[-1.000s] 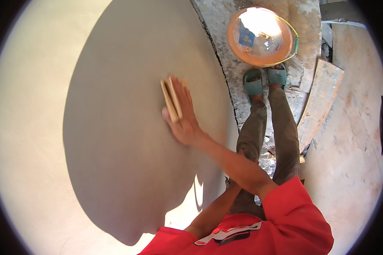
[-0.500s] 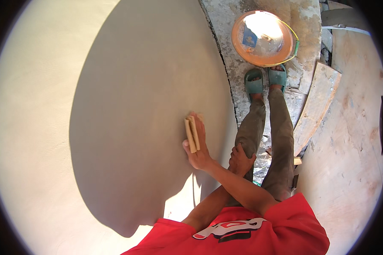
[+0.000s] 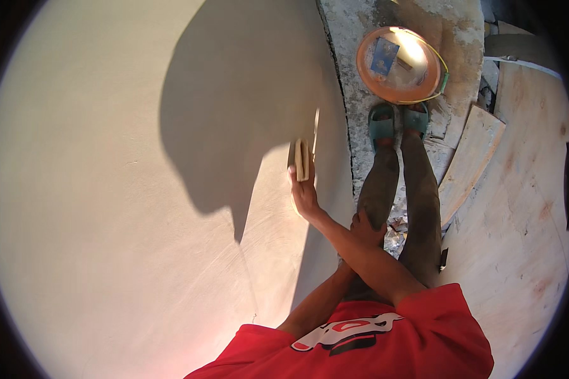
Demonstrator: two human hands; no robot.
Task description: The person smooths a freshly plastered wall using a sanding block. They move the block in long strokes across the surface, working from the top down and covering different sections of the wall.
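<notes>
My right arm crosses over my left one. At the end of it, my right hand (image 3: 305, 194) holds a tan, two-ridged block (image 3: 301, 160) against the pale, smooth wall surface (image 3: 189, 271) on my left. The block's exact kind is not clear, and its face toward the wall is hidden. My left hand (image 3: 368, 231) is closed around my left leg (image 3: 379, 189) near the knee, partly covered by the right forearm.
Beyond my sandalled feet (image 3: 381, 126) stands an orange bucket (image 3: 362, 60) with a yellow handle, holding pale liquid, a blue rectangular piece and a small brown piece. To my right are a loose plank (image 3: 471, 164), rubble and a large pale board (image 3: 518, 208).
My right hand and the block have moved up along the wall and slightly right. The shadow on the wall has shifted and shrunk. My left hand stays on the leg.
</notes>
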